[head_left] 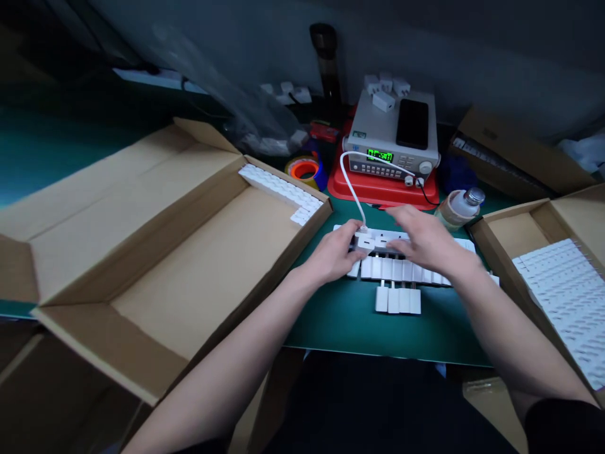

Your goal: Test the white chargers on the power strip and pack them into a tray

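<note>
My left hand rests its fingers on a white USB charger, with a white cable plugged into its top. That charger sits on a long socket strip, which both hands partly hide. My right hand, fingers spread and slightly blurred, hovers over the strip and touches nothing I can make out. Below the hands, a row of white plug chargers lies on the green mat, with a shorter group of chargers nearer me.
Open cardboard boxes stand on both sides, the left box and right box holding rows of white chargers. Behind the mat, a bench instrument with a green display sits on a red tray, near a tape roll and bottle.
</note>
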Demonstrator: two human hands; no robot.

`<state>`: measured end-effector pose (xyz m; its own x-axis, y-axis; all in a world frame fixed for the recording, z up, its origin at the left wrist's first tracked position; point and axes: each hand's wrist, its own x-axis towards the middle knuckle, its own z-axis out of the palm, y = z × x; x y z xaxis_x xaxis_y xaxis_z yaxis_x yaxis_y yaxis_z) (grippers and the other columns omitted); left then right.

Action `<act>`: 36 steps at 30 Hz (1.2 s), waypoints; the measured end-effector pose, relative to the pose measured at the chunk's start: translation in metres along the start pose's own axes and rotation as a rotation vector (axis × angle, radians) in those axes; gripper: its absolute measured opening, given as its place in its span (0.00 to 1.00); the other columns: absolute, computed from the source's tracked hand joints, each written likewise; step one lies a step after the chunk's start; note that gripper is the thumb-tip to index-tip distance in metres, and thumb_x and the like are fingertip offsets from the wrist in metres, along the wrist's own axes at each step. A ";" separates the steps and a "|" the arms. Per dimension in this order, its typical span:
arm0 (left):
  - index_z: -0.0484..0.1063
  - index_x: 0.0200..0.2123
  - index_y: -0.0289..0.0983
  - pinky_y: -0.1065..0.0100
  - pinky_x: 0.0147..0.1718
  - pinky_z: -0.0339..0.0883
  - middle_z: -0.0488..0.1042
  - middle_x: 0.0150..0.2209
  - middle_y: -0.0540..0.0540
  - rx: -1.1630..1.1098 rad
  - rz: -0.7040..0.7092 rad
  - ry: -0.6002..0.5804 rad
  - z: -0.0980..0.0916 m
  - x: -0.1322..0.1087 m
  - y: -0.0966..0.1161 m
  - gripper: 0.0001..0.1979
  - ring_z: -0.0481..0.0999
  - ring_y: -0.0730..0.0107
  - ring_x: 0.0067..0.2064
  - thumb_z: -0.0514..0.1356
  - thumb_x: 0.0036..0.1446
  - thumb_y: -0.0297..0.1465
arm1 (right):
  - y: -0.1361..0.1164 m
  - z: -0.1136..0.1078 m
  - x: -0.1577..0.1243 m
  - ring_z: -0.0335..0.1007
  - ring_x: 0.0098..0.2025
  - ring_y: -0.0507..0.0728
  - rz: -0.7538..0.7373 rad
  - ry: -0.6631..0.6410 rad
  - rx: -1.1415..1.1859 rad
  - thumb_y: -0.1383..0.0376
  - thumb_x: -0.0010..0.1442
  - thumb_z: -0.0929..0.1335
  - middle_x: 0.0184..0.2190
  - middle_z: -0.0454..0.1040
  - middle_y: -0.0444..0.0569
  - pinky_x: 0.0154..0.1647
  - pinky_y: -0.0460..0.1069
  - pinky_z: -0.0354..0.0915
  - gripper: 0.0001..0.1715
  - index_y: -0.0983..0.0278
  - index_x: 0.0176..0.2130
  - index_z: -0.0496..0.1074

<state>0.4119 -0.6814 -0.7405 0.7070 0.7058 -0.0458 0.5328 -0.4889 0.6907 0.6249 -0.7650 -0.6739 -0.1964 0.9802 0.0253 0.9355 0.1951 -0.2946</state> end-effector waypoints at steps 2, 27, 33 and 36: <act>0.64 0.56 0.39 0.52 0.49 0.69 0.77 0.48 0.40 0.015 -0.049 0.000 0.000 -0.001 -0.001 0.26 0.77 0.50 0.49 0.66 0.54 0.31 | -0.021 0.011 0.026 0.74 0.48 0.61 -0.038 0.044 0.048 0.67 0.65 0.69 0.53 0.74 0.57 0.47 0.54 0.69 0.16 0.65 0.53 0.72; 0.66 0.62 0.39 0.56 0.45 0.73 0.77 0.48 0.43 -0.242 -0.246 0.444 -0.121 -0.004 -0.040 0.35 0.78 0.55 0.46 0.65 0.48 0.29 | 0.006 0.036 0.007 0.74 0.36 0.57 -0.162 0.297 0.064 0.68 0.67 0.65 0.35 0.77 0.48 0.36 0.50 0.64 0.06 0.61 0.37 0.71; 0.75 0.46 0.33 0.59 0.35 0.74 0.79 0.37 0.39 0.039 -0.598 0.144 -0.142 0.019 -0.103 0.25 0.79 0.53 0.38 0.68 0.40 0.27 | 0.005 0.041 0.004 0.75 0.38 0.57 -0.167 0.342 0.093 0.69 0.67 0.65 0.35 0.77 0.48 0.36 0.51 0.67 0.07 0.61 0.38 0.71; 0.76 0.41 0.36 0.61 0.38 0.74 0.80 0.37 0.42 0.136 -0.367 0.019 -0.135 0.021 -0.107 0.21 0.79 0.55 0.40 0.69 0.40 0.31 | 0.003 0.041 0.004 0.76 0.38 0.57 -0.154 0.342 0.112 0.69 0.67 0.64 0.35 0.77 0.48 0.37 0.51 0.68 0.07 0.60 0.38 0.71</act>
<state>0.3068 -0.5453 -0.7183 0.4501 0.8551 -0.2574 0.8060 -0.2649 0.5294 0.6149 -0.7617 -0.7140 -0.2051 0.8982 0.3888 0.8613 0.3543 -0.3641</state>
